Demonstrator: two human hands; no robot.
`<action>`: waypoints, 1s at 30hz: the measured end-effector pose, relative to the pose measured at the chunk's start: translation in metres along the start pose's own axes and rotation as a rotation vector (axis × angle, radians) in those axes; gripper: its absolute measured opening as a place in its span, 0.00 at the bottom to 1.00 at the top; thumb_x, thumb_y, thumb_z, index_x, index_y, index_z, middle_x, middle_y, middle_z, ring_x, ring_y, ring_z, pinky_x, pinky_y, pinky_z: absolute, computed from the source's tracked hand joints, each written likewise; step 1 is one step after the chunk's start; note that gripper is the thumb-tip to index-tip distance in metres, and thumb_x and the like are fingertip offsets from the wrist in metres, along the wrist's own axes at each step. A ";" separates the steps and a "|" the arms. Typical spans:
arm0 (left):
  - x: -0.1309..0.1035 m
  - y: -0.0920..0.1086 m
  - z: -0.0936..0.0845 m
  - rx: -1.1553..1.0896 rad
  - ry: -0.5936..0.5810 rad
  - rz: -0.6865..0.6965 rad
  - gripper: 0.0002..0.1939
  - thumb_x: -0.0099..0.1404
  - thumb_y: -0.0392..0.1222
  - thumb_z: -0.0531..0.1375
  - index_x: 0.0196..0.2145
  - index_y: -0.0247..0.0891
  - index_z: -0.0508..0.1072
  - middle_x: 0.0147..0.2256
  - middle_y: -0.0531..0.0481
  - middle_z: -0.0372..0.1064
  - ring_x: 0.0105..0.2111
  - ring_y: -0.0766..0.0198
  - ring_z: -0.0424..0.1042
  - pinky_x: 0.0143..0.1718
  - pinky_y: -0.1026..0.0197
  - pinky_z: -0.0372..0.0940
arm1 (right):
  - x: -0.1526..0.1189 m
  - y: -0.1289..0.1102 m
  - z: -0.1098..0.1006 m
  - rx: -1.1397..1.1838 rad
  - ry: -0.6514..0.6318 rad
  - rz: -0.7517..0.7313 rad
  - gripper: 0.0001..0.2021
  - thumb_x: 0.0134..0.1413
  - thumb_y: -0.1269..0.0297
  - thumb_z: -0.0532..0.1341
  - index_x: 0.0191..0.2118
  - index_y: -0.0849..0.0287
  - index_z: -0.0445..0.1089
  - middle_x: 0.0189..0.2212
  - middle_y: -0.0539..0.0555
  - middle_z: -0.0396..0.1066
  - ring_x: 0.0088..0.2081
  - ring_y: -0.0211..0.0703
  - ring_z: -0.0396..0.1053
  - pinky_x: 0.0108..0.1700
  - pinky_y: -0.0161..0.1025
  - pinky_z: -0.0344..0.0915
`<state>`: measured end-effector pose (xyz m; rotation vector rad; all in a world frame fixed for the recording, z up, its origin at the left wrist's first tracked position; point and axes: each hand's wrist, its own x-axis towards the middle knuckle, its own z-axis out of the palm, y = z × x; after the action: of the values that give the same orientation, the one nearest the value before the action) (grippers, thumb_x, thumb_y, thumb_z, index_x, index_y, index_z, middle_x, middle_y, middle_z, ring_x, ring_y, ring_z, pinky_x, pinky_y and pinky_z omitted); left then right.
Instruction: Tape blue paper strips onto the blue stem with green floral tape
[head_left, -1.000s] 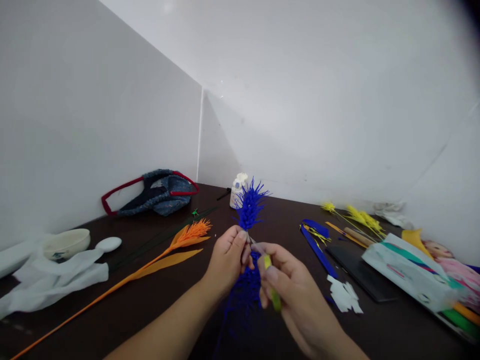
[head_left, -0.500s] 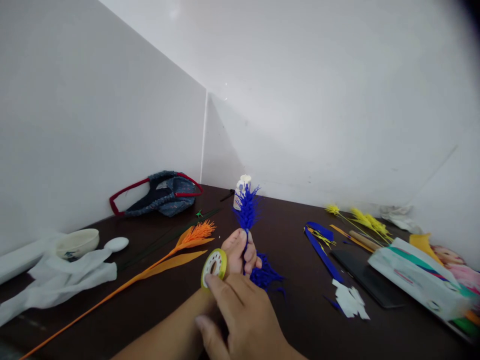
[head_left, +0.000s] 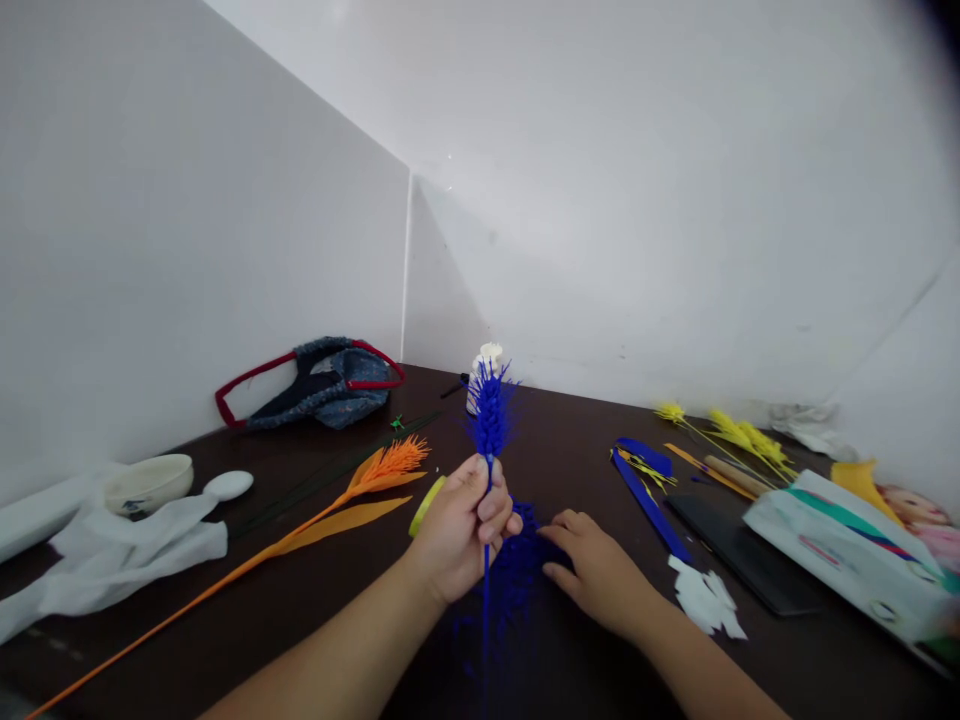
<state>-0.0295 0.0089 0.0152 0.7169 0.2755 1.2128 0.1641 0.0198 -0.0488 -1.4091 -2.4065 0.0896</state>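
Gripping the blue artificial grain ear (head_left: 490,415) just below its head — left hand (head_left: 463,525) closed around the stem (head_left: 487,600), head upright above the fingers. Right hand (head_left: 596,570) open, thumb parted from the index finger, at the right edge of a loose blue pile (head_left: 521,550) on the dark table (head_left: 360,640); contact with the pile cannot be told. Yellow roll (head_left: 426,506) beside the left hand, partly hidden by it. To the left, an orange flower (head_left: 390,462) lies slantwise on its long stem, near a white cloth (head_left: 142,570), white spoon (head_left: 229,486) and pale bowl (head_left: 150,484). To the right: white scraps (head_left: 705,597), black flat object (head_left: 739,555), blue strip (head_left: 651,505), whitish pouch (head_left: 851,555). Farther off, yellow ears (head_left: 742,435) lie on the right and a red-edged denim item (head_left: 330,385) on the left — a white bottle (head_left: 487,357) stands behind the blue head, partly covered.
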 end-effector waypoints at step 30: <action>-0.010 -0.012 0.015 0.180 0.040 0.054 0.12 0.63 0.43 0.54 0.25 0.37 0.59 0.14 0.62 0.51 0.13 0.76 0.49 0.27 0.66 0.61 | 0.006 -0.019 -0.019 1.577 0.389 0.358 0.12 0.38 0.63 0.70 0.31 0.63 0.73 0.22 0.52 0.72 0.22 0.35 0.67 0.25 0.33 0.62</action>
<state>-0.0155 -0.0073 0.0167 0.8609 0.4045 1.2656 0.1523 0.0130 -0.0257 -0.8156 -1.0183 1.2898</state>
